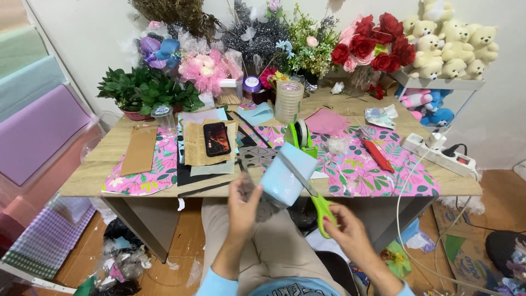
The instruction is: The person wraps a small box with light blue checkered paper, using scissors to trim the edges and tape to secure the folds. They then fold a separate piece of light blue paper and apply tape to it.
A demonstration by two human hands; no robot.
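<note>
My left hand (244,208) pinches the lower edge of a light blue sheet of paper (287,175) with some clear film, held up over my lap in front of the table. My right hand (342,230) grips scissors with green handles (322,207); their blades run up across the blue sheet. Both hands are below the front edge of the wooden table (109,159).
The table carries a pink leaf-patterned mat (361,170), a phone (216,138) on brown paper, a green tape dispenser (300,136), a red cutter (377,154), a stack of tape rolls (289,101), flower bouquets and a power strip (441,153). Plush bears (449,41) sit on a shelf at the right. Scraps litter the floor.
</note>
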